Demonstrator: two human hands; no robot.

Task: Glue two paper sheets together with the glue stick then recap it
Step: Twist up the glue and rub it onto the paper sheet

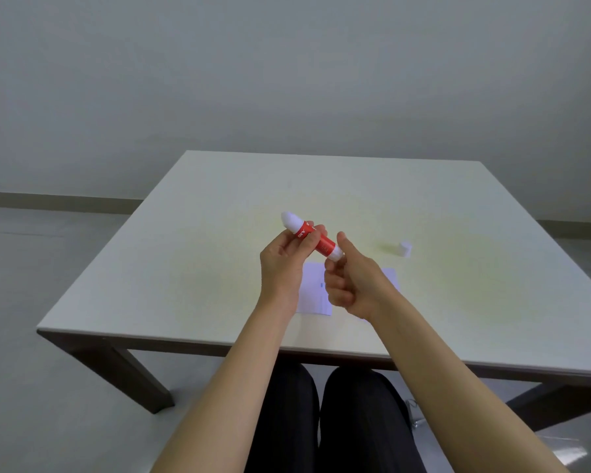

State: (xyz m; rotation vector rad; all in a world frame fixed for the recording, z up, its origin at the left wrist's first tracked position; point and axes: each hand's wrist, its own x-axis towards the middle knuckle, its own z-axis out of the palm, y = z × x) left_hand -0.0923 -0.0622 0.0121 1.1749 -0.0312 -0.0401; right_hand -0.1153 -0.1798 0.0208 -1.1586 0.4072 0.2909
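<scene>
Glue stick (316, 238) hangs tilted above the paper sheets (313, 288), left hand (282, 264) pinching its red barrel, right hand (350, 279) gripping the white base. The cap (405, 248) lies well apart on the surface (185, 254); overtwisting could snap the exposed glue, probably smearing it.

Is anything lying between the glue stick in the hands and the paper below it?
Nothing visible does. The glue stick is held in the air by the left hand and right hand, above the paper. The white cap sits off to the right on the table.
</scene>
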